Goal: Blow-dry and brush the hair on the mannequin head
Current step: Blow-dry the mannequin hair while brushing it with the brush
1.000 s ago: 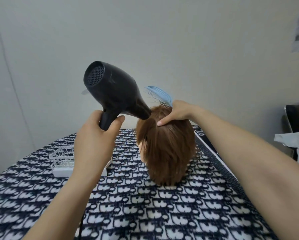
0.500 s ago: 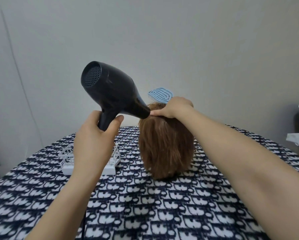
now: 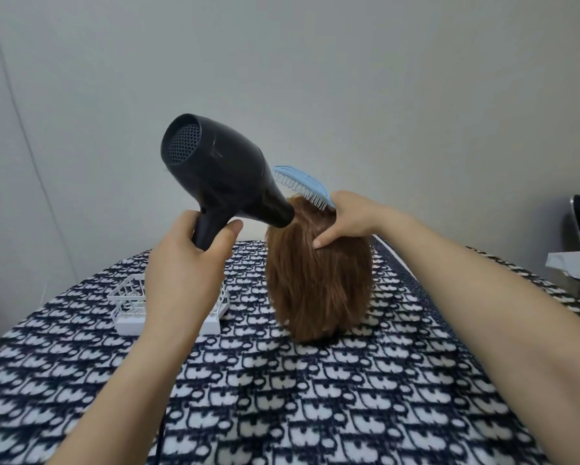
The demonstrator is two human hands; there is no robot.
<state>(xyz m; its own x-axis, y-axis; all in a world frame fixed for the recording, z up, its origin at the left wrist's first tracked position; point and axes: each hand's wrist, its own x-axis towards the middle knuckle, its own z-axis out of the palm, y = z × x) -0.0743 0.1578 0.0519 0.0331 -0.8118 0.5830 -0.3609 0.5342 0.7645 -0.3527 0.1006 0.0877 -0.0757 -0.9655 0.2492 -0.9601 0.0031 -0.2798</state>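
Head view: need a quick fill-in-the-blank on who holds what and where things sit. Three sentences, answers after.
1. The left hand grips the handle of the black ____.
2. The right hand holds a light ____ brush at the top of the mannequin head.
3. The white basket sits on the patterned cloth to the ____ of the mannequin head.

Missing words: hair dryer; blue; left.
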